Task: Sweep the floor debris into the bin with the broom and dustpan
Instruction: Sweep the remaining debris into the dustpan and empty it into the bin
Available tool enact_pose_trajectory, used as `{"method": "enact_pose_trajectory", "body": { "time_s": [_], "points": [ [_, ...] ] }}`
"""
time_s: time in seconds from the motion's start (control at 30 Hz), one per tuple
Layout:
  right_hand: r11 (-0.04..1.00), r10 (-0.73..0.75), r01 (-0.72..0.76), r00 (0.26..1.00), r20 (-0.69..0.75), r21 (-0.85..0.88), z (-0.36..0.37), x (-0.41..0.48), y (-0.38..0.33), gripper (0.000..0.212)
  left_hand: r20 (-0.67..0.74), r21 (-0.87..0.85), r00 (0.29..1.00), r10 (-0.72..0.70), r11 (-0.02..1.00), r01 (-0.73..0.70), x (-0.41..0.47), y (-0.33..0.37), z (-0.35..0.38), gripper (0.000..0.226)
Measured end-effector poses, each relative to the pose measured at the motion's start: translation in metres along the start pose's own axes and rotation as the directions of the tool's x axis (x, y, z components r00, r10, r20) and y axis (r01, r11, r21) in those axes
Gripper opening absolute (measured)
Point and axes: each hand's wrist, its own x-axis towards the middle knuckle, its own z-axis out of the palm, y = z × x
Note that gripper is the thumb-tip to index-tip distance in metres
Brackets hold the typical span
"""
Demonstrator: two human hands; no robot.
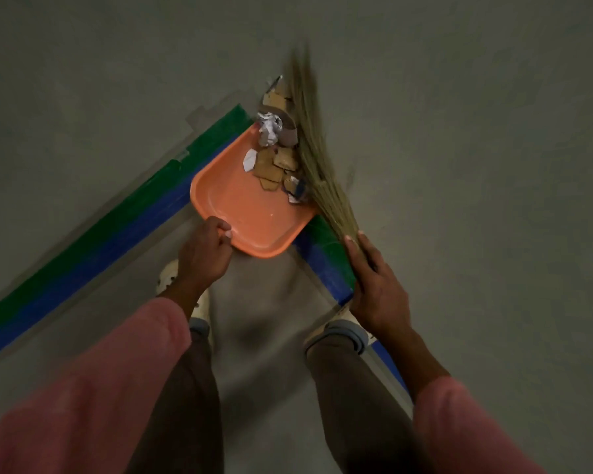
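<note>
Debris, made up of torn cardboard scraps and a crumpled white paper ball, lies partly on the far open edge of the orange dustpan and partly on the grey floor just beyond that edge. The dustpan sits flat on the floor. The left hand grips the dustpan's near rim, fingers curled over it. Along the dustpan's right side, the straw broom presses against the scraps; its far tip is blurred. The right hand holds the broom's bundled end, near the dustpan's right corner, with the forefinger stretched along the straw; how the other fingers wrap it is hidden. Green and blue tape runs under the dustpan and out to its left and right. Pink sleeves cover both forearms.
</note>
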Motion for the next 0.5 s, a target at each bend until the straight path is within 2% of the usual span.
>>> {"method": "enact_pose_trajectory", "body": {
  "time_s": [0.1, 0.2, 0.37, 0.5],
  "points": [
    [0.999, 0.036, -0.038, 0.994, -0.105, -0.014, -0.009, -0.031, 0.003, 0.104, 0.011, -0.018, 1.000, -0.027, 0.999, 0.027, -0.006, -0.005, -0.006, 0.022],
    [0.996, 0.064, -0.072, 0.986, -0.157, -0.045, -0.020, -0.022, 0.003, 0.102, -0.001, -0.022, 0.999, -0.040, 0.999, 0.040, -0.012, -0.010, -0.014, 0.022],
    [0.994, 0.038, -0.054, 0.987, -0.159, -0.096, -0.031, 0.057, -0.014, 0.098, -0.058, -0.035, 0.998, -0.036, 0.999, 0.034, -0.001, -0.035, -0.022, 0.018],
    [0.986, 0.068, -0.086, 0.989, -0.132, -0.140, -0.038, 0.127, -0.031, 0.105, -0.084, -0.033, 0.996, -0.005, 0.999, 0.002, 0.021, -0.065, -0.031, 0.016]
  ]
}}
